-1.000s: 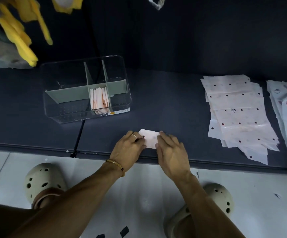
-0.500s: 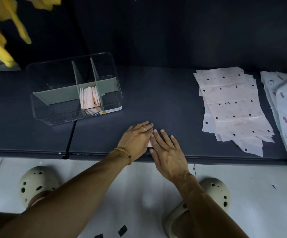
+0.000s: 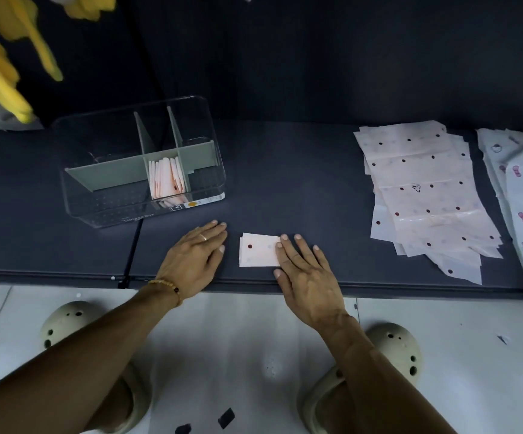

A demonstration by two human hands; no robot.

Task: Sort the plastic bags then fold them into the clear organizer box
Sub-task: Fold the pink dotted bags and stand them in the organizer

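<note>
Dark table against a dark wall; yellow cloth hanging upper left; pale perforated clogs on white floor tiles.

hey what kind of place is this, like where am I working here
Probably a home or small workroom: a low dark table over white floor tiles, with a clear organizer box and a pile of flat dotted bags awaiting folding.

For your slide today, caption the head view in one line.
Right hand presses a folded dotted bag flat; left hand rests beside it.

bare shelf between organizer box (left), bag stack
</note>
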